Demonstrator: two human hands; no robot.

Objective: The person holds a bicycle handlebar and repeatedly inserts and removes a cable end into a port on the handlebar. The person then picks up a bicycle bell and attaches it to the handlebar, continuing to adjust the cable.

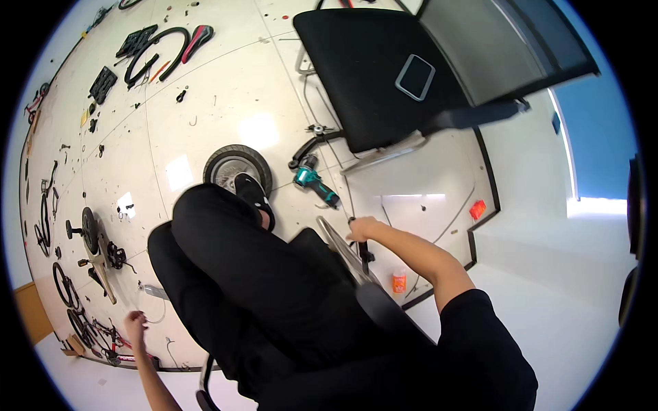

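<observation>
1. Your right hand (361, 229) wraps the black rod-like part (367, 256), beside the metal chair frame (334, 240).
2. Looks stiff, probably light; grip mid-shaft.
3. Your left hand (136, 320), fingers curled: can't tell whether it's holding anything.

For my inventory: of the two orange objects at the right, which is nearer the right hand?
The bottle-like orange container, lower in the picture; the angular orange object lies farther right and farther from the right hand.

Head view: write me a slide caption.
Right hand on a black part, left hand out to the side, wheel and drill on the floor.
</observation>
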